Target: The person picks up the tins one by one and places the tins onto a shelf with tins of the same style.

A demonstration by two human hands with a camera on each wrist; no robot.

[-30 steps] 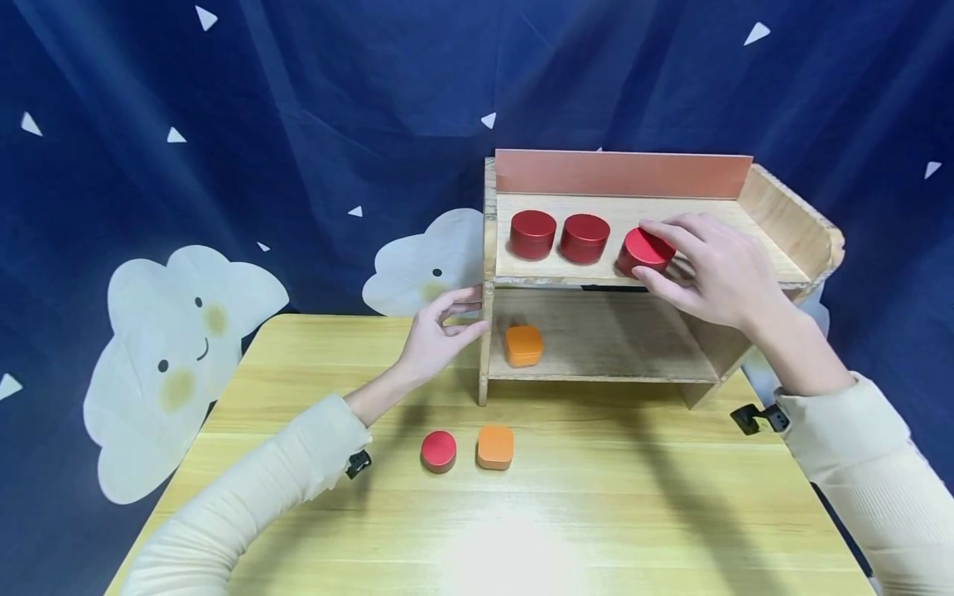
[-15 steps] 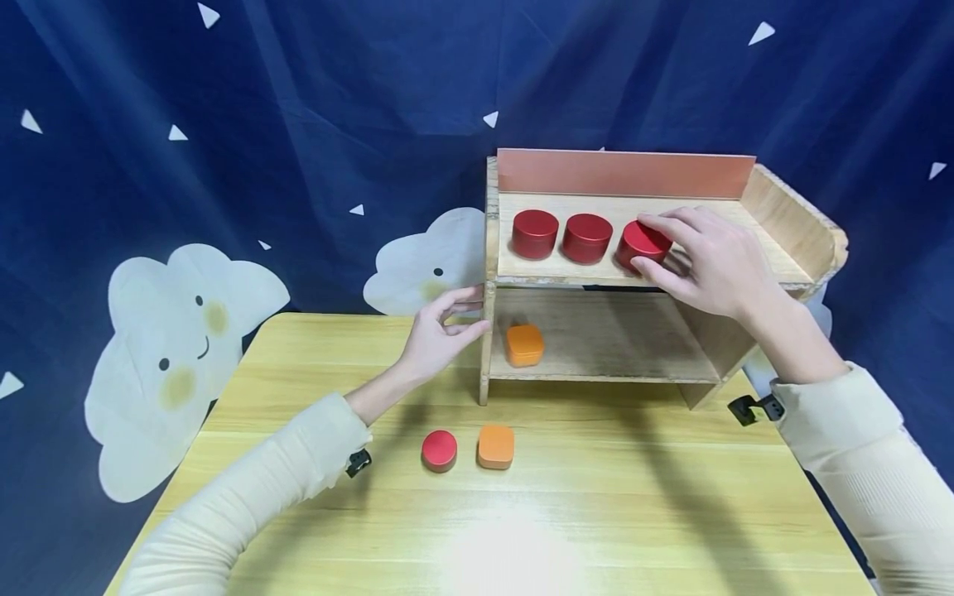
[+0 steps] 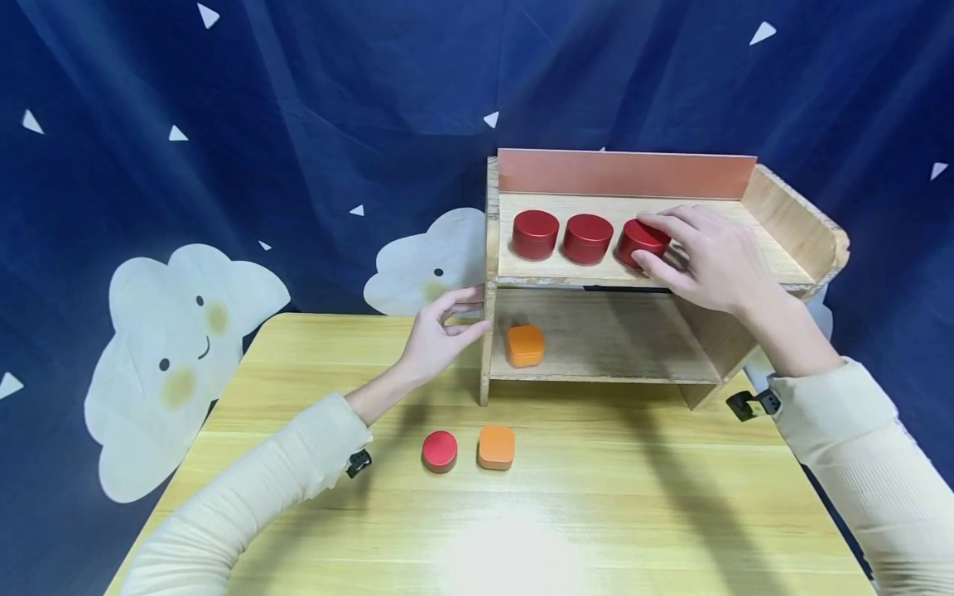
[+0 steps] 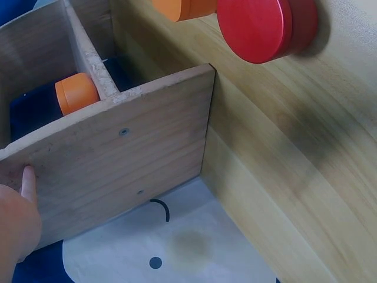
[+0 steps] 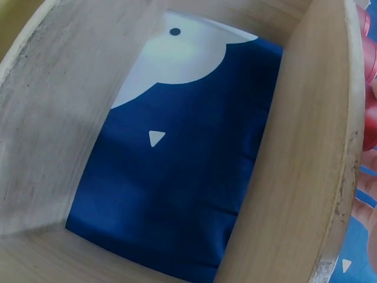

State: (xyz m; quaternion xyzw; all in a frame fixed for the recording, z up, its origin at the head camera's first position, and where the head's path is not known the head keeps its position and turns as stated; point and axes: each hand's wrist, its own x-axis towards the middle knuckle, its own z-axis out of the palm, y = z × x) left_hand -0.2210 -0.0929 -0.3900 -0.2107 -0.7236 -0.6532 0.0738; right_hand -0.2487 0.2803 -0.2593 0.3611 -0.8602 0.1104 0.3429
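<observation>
From my remote view, the right hand [image 3: 711, 257] is clamped on the third red round tin [image 3: 639, 241], fingers over the top, thumb on the near side; the tin sits on the top shelf of the wooden rack [image 3: 790, 223], just right of two more red tins [image 3: 535, 233] [image 3: 587, 238], near the front edge. The left hand [image 3: 440, 331] has fingers loosely apart, holding nothing, fingertips against the rack's left side panel [image 4: 118, 171]. Risk as I judge it: the tin is close to the shelf lip, so a push toward the near side could tip it off onto the surface [image 3: 596, 497]; a shove left would knock the neighbouring tin. The rack looks light, and if the left hand lets go it may slide. Orientation: the tin stands upright, axis vertical, lid up; being a squat cylinder, it has no real long axis and no facing direction I can make out. Also present: an orange square tin [image 3: 525, 345] on the lower shelf, a flat red tin [image 3: 440, 451] and an orange tin [image 3: 496, 447] on the surface.
</observation>
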